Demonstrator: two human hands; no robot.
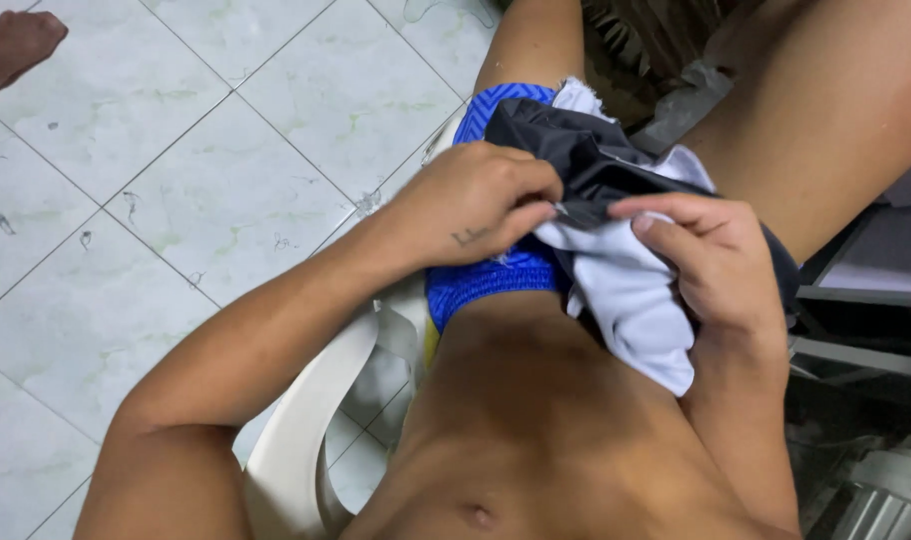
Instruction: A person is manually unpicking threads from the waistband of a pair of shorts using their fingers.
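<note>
I sit in a white plastic chair point(306, 420) and hold a bunched cloth point(626, 290) over my lap; it is black on top and white below. My left hand point(476, 200) pinches the cloth's dark edge between thumb and fingertips. Facing it, my right hand point(721, 265) grips the white part from the right, thumb on top. The two hands are almost touching. Blue patterned shorts point(486, 280) show under the cloth. I cannot tell whether something small sits between the left fingertips.
Pale green-veined floor tiles point(206, 170) spread to the left. Another person's bare foot point(11, 45) rests at the top left corner. Grey metal parts and a dark frame point(876, 480) crowd the right side.
</note>
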